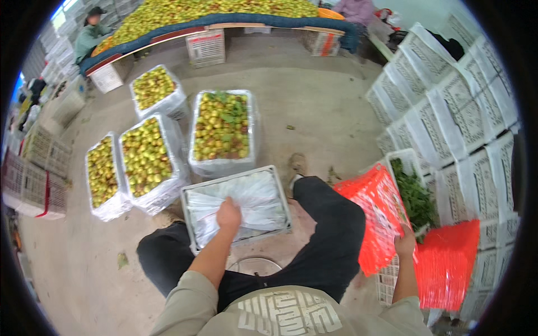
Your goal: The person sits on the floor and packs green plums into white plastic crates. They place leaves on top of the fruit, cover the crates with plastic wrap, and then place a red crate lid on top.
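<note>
Between my knees stands a plastic crate [280, 194], covered by a white plastic liner [256, 193] drawn together in folds at the middle. My left hand [229, 214] grips the gathered part of that liner. Off to the right, my right hand [405, 242] holds a red printed plastic sheet [376, 218] by its edge, and the sheet hangs in folds beside my knee. Just below that hand lies a stack of red sheets [447, 264]. A crate of green leafy sprigs [412, 191] is partly hidden behind the held sheet.
Several lined crates of yellow-green fruit [222, 126] stand on the concrete floor [319, 105] ahead and left. White crates [445, 109] are stacked along the right. A long fruit-heaped table [235, 19] spans the far side, with a person [90, 33] and another person [355, 12] beside it.
</note>
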The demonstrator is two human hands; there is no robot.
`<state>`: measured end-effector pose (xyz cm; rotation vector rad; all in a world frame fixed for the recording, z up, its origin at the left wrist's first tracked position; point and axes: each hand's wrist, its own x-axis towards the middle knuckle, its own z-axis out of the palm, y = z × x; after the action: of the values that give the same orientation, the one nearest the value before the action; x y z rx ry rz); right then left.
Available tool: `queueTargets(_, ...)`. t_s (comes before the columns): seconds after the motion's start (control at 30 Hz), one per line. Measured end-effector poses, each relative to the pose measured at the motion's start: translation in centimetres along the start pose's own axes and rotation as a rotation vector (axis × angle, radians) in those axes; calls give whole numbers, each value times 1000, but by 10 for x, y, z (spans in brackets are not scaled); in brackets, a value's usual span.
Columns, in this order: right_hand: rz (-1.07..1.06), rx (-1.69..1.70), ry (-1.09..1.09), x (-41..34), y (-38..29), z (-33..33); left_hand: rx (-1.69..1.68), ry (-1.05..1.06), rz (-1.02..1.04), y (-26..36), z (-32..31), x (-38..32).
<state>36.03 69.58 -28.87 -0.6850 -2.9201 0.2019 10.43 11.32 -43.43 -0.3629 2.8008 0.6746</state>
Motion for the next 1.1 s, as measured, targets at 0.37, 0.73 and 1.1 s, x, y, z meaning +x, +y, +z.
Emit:
queueTargets(0.37, 44, 704, 461, 61, -29, -158, -42, 16, 106, -4, 6, 1)
queueTargets(0.73, -869, 626, -143, 12, -399, 76, 191, 137, 376, -16, 29, -20)
queueTargets(1.1, -1068, 317, -525, -38, -414, 174, -22, -845, 646, -19, -39, -163)
